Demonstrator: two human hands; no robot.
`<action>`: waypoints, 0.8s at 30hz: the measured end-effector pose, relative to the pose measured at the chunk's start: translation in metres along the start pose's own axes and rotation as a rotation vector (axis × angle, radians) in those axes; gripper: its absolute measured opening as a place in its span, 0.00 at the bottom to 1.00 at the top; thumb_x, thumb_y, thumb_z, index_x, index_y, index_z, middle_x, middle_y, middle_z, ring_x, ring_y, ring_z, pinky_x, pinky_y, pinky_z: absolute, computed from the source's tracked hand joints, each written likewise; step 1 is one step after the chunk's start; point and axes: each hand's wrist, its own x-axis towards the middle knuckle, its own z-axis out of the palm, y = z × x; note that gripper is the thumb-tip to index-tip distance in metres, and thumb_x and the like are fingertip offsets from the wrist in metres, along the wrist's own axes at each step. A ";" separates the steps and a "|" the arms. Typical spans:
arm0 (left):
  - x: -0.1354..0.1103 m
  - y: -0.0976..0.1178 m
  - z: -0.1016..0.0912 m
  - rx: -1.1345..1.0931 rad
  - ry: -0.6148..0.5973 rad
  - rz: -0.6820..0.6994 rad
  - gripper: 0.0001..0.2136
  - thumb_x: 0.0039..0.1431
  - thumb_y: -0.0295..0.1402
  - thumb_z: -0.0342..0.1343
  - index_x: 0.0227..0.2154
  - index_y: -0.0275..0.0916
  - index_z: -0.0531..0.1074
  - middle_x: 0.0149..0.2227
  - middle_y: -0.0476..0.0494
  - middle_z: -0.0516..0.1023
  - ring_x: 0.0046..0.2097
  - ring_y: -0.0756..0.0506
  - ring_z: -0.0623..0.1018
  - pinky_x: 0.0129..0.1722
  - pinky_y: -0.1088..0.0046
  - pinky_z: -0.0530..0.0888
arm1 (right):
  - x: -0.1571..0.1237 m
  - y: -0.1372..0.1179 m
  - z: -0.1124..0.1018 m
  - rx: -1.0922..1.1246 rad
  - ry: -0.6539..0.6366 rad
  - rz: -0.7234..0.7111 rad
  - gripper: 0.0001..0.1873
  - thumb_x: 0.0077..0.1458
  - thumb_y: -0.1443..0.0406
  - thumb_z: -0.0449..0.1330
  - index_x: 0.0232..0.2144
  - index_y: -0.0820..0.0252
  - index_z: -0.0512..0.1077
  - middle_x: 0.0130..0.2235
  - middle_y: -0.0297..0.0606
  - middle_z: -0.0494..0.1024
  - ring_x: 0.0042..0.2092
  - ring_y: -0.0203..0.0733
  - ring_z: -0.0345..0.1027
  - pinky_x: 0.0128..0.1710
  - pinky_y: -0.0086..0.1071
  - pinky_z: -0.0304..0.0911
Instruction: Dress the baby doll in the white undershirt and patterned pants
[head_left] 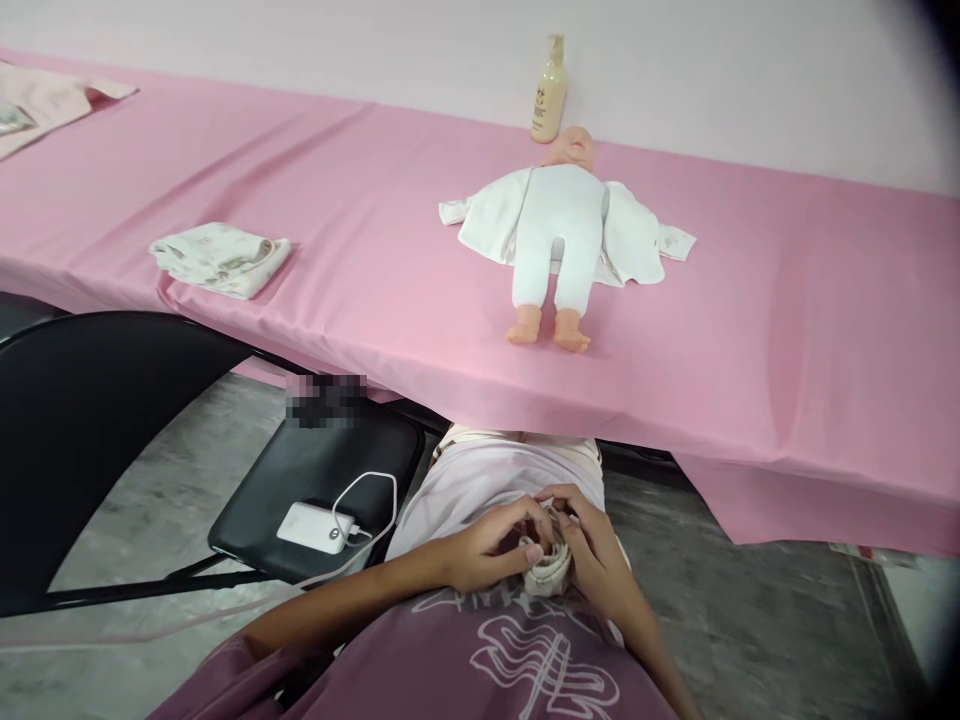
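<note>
My left hand (491, 550) and right hand (596, 545) are both curled closed on 1 small roll of soft cream cloth (546, 574), pinched at my fingertips in my lap, just below the table edge. On the smooth pink tablecloth (787, 300) lie 1 doll (559, 235) in a soft white suit, 1 folded printed cloth (221, 258) and 1 pump bottle (549, 90).

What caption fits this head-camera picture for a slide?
Left hand and right hand hold a rolled cream cloth before a doll on the pink table.
</note>
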 end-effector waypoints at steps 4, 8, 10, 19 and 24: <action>0.000 -0.001 0.001 0.006 0.028 -0.006 0.15 0.86 0.47 0.56 0.53 0.38 0.74 0.48 0.37 0.81 0.48 0.44 0.81 0.52 0.66 0.79 | 0.002 0.001 0.000 -0.014 -0.005 -0.003 0.19 0.81 0.62 0.51 0.61 0.54 0.80 0.46 0.38 0.82 0.48 0.46 0.78 0.52 0.36 0.71; 0.000 0.001 0.003 0.014 0.053 -0.019 0.14 0.85 0.45 0.58 0.52 0.38 0.75 0.48 0.37 0.81 0.48 0.43 0.81 0.52 0.66 0.79 | 0.003 0.000 0.001 0.005 -0.012 -0.017 0.20 0.81 0.62 0.51 0.61 0.54 0.80 0.50 0.41 0.85 0.52 0.47 0.80 0.56 0.37 0.72; 0.000 0.001 0.003 0.020 0.060 -0.018 0.14 0.85 0.45 0.58 0.52 0.37 0.75 0.48 0.38 0.81 0.48 0.44 0.81 0.52 0.67 0.79 | 0.004 -0.001 0.001 0.021 -0.018 -0.012 0.20 0.82 0.61 0.50 0.61 0.55 0.80 0.55 0.44 0.86 0.56 0.48 0.81 0.59 0.38 0.72; 0.001 0.000 0.002 0.019 0.075 0.005 0.12 0.85 0.42 0.59 0.51 0.37 0.76 0.48 0.38 0.80 0.49 0.44 0.80 0.54 0.68 0.78 | 0.007 -0.006 0.004 0.016 0.006 0.014 0.21 0.86 0.55 0.51 0.58 0.56 0.81 0.59 0.46 0.87 0.59 0.49 0.82 0.63 0.38 0.72; -0.002 -0.005 0.001 0.034 0.083 -0.023 0.12 0.85 0.42 0.59 0.52 0.36 0.77 0.48 0.38 0.80 0.48 0.45 0.80 0.52 0.69 0.78 | 0.008 -0.003 0.002 -0.010 0.029 -0.007 0.22 0.87 0.52 0.52 0.55 0.56 0.82 0.54 0.43 0.87 0.54 0.48 0.81 0.58 0.37 0.70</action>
